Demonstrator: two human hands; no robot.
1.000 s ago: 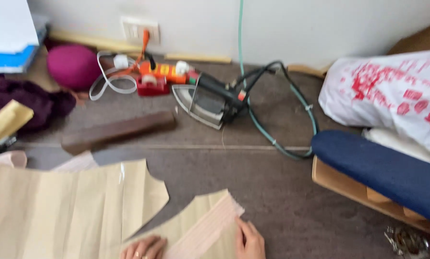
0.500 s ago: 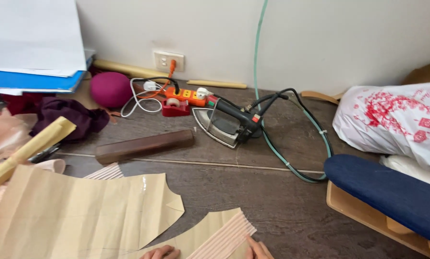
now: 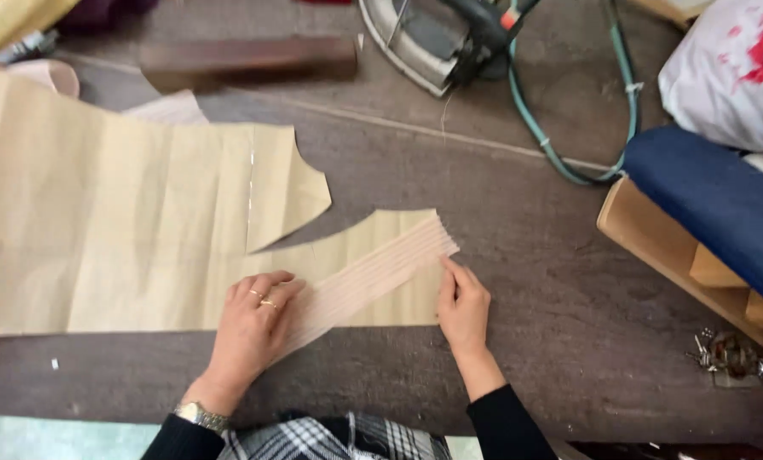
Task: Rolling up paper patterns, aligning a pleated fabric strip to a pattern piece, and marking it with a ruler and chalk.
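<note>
The left hand (image 3: 252,328) lies flat, fingers spread, pressing the lower end of a pale pink ribbed fabric strip (image 3: 373,277). The right hand (image 3: 464,307) rests open at the strip's upper end, fingertips touching its edge; neither hand grips anything. The strip runs diagonally between the two hands and lies on top of a tan paper pattern (image 3: 126,230), which extends away to the left of the left hand over the dark floor (image 3: 526,341). Beyond the hands, a dark wooden block (image 3: 249,60) lies above the paper. An iron (image 3: 437,38) with a green cord (image 3: 560,128) sits beyond the right hand. To the right of the right hand stands a blue padded board (image 3: 714,200) on a wooden frame.
</note>
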